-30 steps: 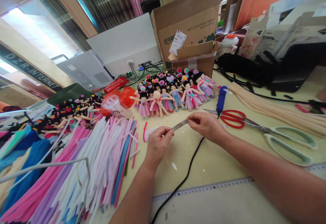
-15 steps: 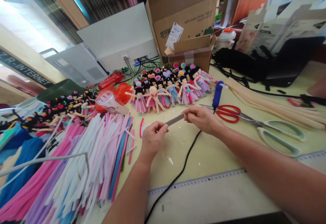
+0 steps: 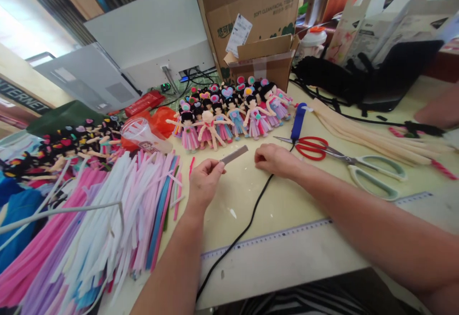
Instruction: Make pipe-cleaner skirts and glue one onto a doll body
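My left hand point(image 3: 205, 183) pinches one end of a short flat grey strip point(image 3: 235, 154), thin and stiff-looking, which points up and to the right over the table. Just beyond the strip's free end is my right hand point(image 3: 275, 160), low above the tabletop with its fingers curled in. What those fingers hold, if anything, is hidden. A black cord point(image 3: 255, 210) runs under the right wrist toward the blue-handled tool point(image 3: 297, 121). Pipe-cleaner dolls point(image 3: 234, 114) stand grouped behind both hands, a bare cream doll point(image 3: 209, 126) at their front.
Red-handled scissors point(image 3: 312, 147) and larger pale-handled scissors point(image 3: 380, 164) lie at right, near cream pipe cleaners point(image 3: 362, 133). Coloured pipe cleaners point(image 3: 107, 210) fill the left side. A plastic cup point(image 3: 141, 135) and cardboard box point(image 3: 265, 69) stand behind. A ruler strip point(image 3: 272, 234) runs along the front.
My right hand has let go of the far end of the grey strip and moved slightly away and down. The strip stays in my left hand. The camera view has shifted.
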Demonstrator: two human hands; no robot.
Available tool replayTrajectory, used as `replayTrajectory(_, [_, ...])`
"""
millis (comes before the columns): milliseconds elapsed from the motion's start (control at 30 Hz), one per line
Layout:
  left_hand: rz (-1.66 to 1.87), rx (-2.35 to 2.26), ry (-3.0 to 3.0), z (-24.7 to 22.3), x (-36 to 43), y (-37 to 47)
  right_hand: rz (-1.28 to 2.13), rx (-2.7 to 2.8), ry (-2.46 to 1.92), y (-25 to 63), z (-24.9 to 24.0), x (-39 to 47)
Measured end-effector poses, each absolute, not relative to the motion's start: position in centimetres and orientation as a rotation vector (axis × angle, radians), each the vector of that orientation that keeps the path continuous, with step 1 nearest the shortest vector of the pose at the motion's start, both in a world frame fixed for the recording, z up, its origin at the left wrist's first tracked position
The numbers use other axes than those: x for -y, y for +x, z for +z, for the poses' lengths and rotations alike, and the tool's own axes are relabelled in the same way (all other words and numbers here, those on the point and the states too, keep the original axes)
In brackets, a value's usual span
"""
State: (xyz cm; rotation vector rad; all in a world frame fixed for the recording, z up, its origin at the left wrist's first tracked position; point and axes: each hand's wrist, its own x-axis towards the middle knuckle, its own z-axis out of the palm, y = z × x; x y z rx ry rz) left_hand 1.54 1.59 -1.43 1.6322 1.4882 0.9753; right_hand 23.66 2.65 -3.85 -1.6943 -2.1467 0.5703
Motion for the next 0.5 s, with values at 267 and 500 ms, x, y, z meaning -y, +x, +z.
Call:
replayTrajectory(267, [1.034,-1.429,1.620,-1.6,-2.1,1.3,0.525,2.361,-1.576,20.7,-2.6,-0.3])
replayTrajectory(500, [1.103,-1.438,1.537,-1.8,-2.4,0.9,0.531,2.183,-1.528,21.9,0.6,1.2])
